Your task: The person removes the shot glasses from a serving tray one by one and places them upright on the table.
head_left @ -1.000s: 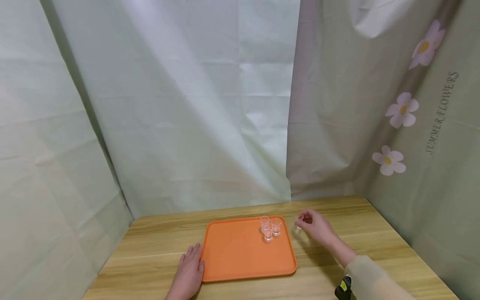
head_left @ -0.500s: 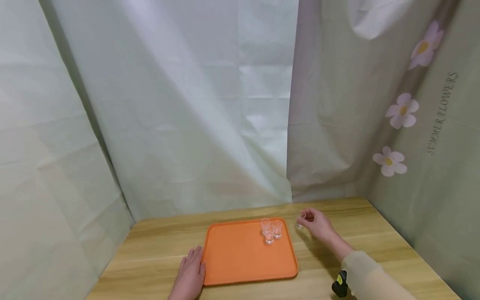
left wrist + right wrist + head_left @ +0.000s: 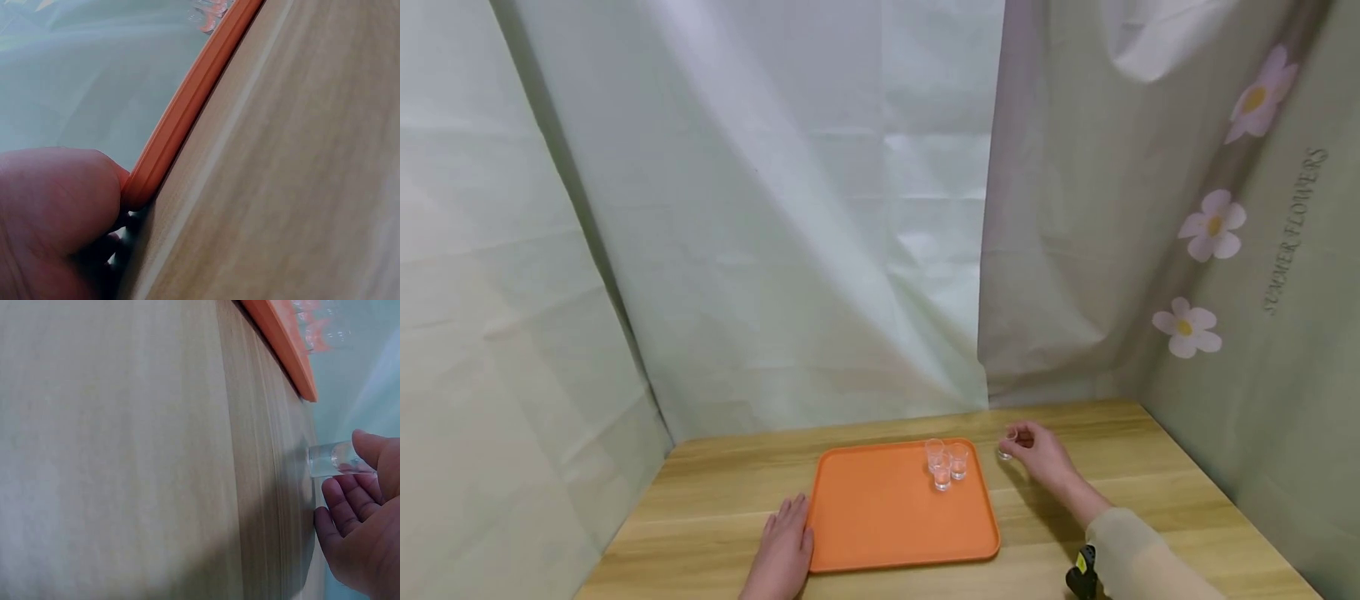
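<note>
An orange tray (image 3: 895, 521) lies on the wooden table. Three small clear shot glasses (image 3: 942, 475) stand close together in its far right corner. My left hand (image 3: 781, 550) rests against the tray's left side, fingers extended forward; in the left wrist view its thumb (image 3: 62, 194) touches the tray edge (image 3: 181, 112). Beyond the tray's right edge, my right hand (image 3: 1043, 457) pinches another shot glass (image 3: 1006, 446) between thumb and fingers. In the right wrist view that glass (image 3: 325, 460) is upright, its base at or very near the tabletop.
The wooden table (image 3: 700, 500) extends on both sides of the tray. Pale curtains (image 3: 820, 250) hang behind and at both sides, the right one printed with flowers. A black device (image 3: 1082, 571) is worn at the right wrist.
The head view has shifted slightly. Both hands, the tray and the shot glasses keep nearly the same places, and the right hand still pinches its glass.
</note>
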Action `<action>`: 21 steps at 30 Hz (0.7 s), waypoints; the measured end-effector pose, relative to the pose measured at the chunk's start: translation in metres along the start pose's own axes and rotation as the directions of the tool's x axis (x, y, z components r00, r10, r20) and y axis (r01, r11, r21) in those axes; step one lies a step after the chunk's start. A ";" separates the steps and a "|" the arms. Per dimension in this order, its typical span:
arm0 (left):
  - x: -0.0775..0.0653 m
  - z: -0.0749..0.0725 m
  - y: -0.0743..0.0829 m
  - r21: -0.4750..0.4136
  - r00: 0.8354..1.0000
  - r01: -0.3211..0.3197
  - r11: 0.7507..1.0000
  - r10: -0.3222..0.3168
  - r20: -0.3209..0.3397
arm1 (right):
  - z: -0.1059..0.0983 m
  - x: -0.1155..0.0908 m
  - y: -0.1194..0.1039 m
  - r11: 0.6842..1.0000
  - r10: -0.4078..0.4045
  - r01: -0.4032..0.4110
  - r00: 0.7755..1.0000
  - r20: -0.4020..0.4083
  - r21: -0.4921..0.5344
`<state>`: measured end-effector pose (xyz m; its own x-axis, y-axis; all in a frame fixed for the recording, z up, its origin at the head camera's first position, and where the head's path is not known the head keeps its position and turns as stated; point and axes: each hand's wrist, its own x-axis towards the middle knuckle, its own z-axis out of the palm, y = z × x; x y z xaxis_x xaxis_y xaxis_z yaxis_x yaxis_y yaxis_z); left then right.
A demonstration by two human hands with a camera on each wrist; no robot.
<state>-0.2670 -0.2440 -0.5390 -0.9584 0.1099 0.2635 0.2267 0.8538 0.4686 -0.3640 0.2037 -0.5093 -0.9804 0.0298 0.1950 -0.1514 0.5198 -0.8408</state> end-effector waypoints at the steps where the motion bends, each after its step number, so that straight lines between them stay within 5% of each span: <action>1: 0.000 0.002 -0.001 -0.005 1.000 -0.002 1.000 0.002 -0.019 | 0.000 0.000 0.000 1.000 0.002 -0.002 1.000 -0.001 -0.002; 10: 0.005 0.016 -0.018 -0.014 0.989 -0.086 0.996 0.084 -0.119 | -0.001 -0.001 0.000 1.000 0.014 -0.014 1.000 -0.002 0.007; 21: 0.000 0.003 -0.004 -0.028 0.999 -0.035 0.999 0.034 -0.039 | 0.001 -0.002 0.000 1.000 0.017 -0.017 1.000 0.024 -0.007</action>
<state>-0.2681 -0.2455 -0.5433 -0.9427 0.1187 0.3118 0.2648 0.8347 0.4829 -0.3624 0.2029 -0.5096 -0.9856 0.0182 0.1684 -0.1339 0.5248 -0.8406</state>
